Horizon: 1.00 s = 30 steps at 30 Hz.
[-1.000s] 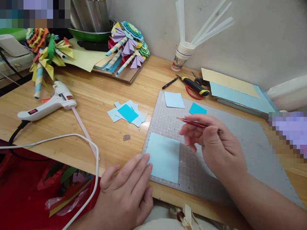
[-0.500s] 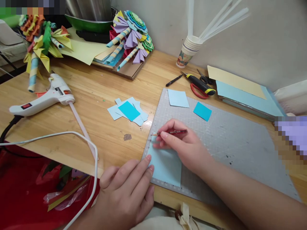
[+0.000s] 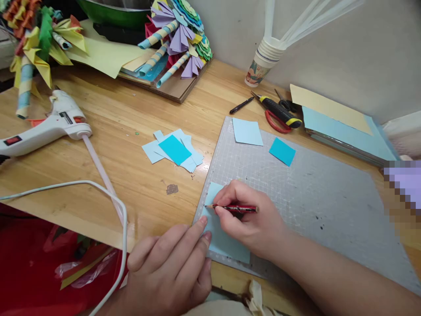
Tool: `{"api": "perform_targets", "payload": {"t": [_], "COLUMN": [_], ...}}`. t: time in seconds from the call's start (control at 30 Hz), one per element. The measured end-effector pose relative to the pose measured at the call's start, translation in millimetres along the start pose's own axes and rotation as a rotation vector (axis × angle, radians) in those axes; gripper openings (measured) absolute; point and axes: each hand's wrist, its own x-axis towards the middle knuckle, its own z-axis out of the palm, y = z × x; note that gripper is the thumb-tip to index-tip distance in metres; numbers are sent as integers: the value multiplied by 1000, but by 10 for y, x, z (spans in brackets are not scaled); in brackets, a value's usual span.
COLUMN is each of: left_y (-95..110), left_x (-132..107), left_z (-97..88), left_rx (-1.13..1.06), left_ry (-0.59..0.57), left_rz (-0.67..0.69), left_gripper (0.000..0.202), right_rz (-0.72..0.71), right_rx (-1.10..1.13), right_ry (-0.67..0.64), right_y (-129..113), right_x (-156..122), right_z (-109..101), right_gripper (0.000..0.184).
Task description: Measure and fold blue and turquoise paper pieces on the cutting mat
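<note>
On a light-brown wooden table (image 3: 144, 114) lies a grey gridded mat (image 3: 315, 197). The left hand (image 3: 174, 263), flattish, grasping nothing, seemingly steadies, by its left edge, the pale-blue paper rectangle (image 3: 225, 243) on it; the right hand (image 3: 246, 219) pinches a red-and-black pencil (image 3: 241, 209) near its tip.

Moderately bright light is falling from above on the worktop (image 3: 204, 103), glinting white beside the scraps (image 3: 174, 149), while the right grip (image 3: 246, 215) is casting a soft shadow over the sheet (image 3: 226, 243) and the red surface (image 3: 26, 263) is lying dim. The wide lens is stretching the forearm (image 3: 335, 267), pixel blocks are masking a purple patch (image 3: 408, 184), and the straws (image 3: 309, 22) are looking slightly soft.
</note>
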Motion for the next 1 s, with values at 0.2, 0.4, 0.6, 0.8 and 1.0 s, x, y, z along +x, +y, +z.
{"api": "perform_targets", "payload": {"t": [0.2, 0.4, 0.6, 0.8, 1.0], "left_y": [1, 15, 22, 21, 16], "left_x": [16, -9, -25, -1, 10], "left_z": [-5, -10, -9, -25, -47], "left_rx": [-9, -10, -18, -15, -28], "left_ry": [5, -9, -22, -32, -54], "left_rz": [-3, -24, -43, -35, -28], "left_gripper": [18, 17, 18, 18, 18], "right_rz": [-19, -45, -11, -63, -14], "right_rx": [-40, -55, -1, -53, 236], "right_ry": [-6, -35, -11, -29, 54], "right_y": [-16, -41, -31, -27, -31], "right_x": [3, 8, 17, 3, 33], "right_z": [6, -14, -31, -12, -45], "right_gripper": [13, 13, 13, 15, 12]}}
